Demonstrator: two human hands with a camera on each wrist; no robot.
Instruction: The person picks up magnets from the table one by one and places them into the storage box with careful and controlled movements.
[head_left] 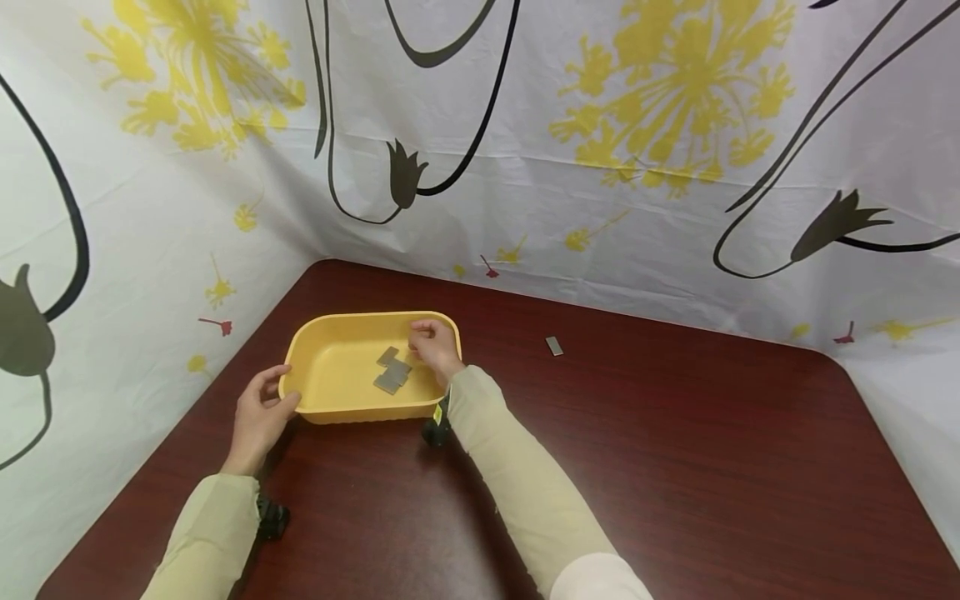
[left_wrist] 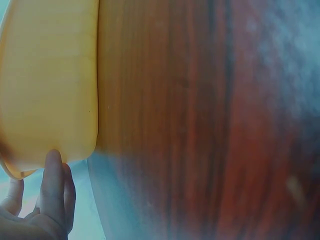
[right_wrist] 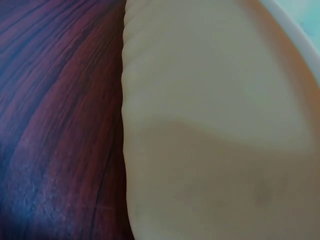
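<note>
A yellow plastic basin [head_left: 337, 412] with rounded corners sits on the table toward the left. At its left end my left hand [head_left: 258, 412] holds the rim, thumb by the near corner; in the left wrist view its fingers [left_wrist: 52, 187] touch the outer wall. My right hand [head_left: 433, 343] reaches over the near right side into the basin, fingers bent downward; I cannot tell whether they pinch anything. Several small flat grey rectangular pieces [head_left: 393, 377] lie on the basin floor, just left of that hand. The right wrist view is filled mostly by the basin's outer wall [right_wrist: 210, 100].
Another grey rectangular piece [head_left: 554, 346] lies on the dark red wood-grain table [head_left: 675, 450], right of the basin. White cloth [head_left: 525, 150] printed with yellow and grey flowers hangs behind the table and along its left side. Dark devices are strapped at both wrists.
</note>
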